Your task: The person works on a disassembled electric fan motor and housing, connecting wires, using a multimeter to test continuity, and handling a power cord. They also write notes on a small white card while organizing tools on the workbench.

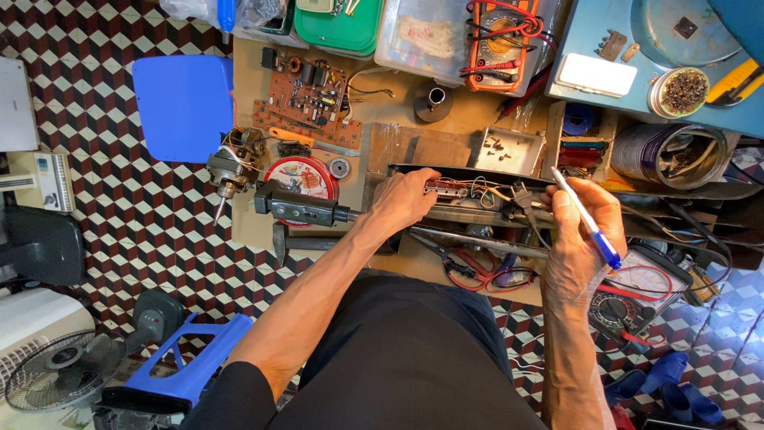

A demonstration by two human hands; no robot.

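Observation:
My left hand [404,199] grips the left end of a long dark opened appliance housing [469,215] that lies across the workbench, with coloured wires and a small circuit strip [446,188] showing inside. My right hand [585,231] holds a slim tool with a white shaft and blue handle [589,219], its tip pointing up and left toward the wiring near a black clip [521,197]. A black handle-like part [298,205] sticks out to the left of the housing.
On the bench lie a brown circuit board [306,99], a red round tin [302,177], a small motor [231,171], a tray of screws [505,150] and red-handled pliers [461,267]. Multimeters sit at the top [501,36] and lower right [629,306]. A blue stool [183,107] and fan [60,370] stand on the tiled floor.

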